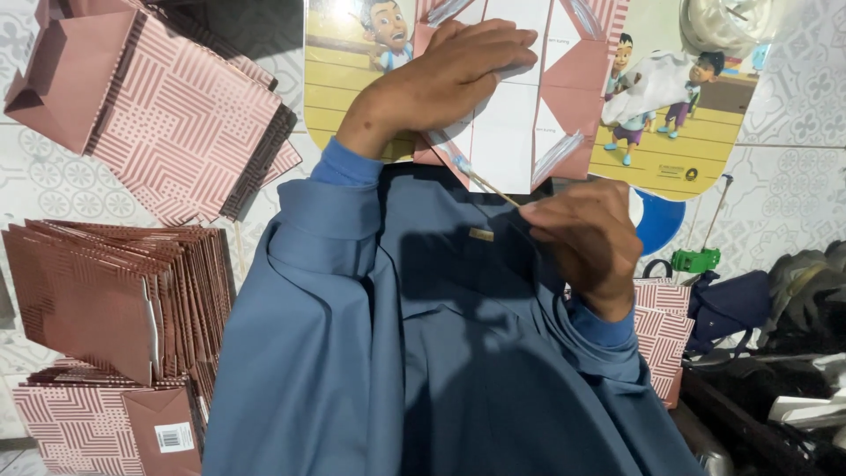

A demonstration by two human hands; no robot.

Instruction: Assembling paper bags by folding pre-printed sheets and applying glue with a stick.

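Left hand flat, fingers together, hiding unfolded bag; right hand pinches stick

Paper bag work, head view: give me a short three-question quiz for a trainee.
1. True or false: the left hand presses on the unfolded paper bag.
2. What does the right hand hold? A) scissors B) a thin stick C) tape
3. Fill in: folded pink patterned bags are stacked on the person's ____ side.

Key: 1 true; 2 B; 3 left.
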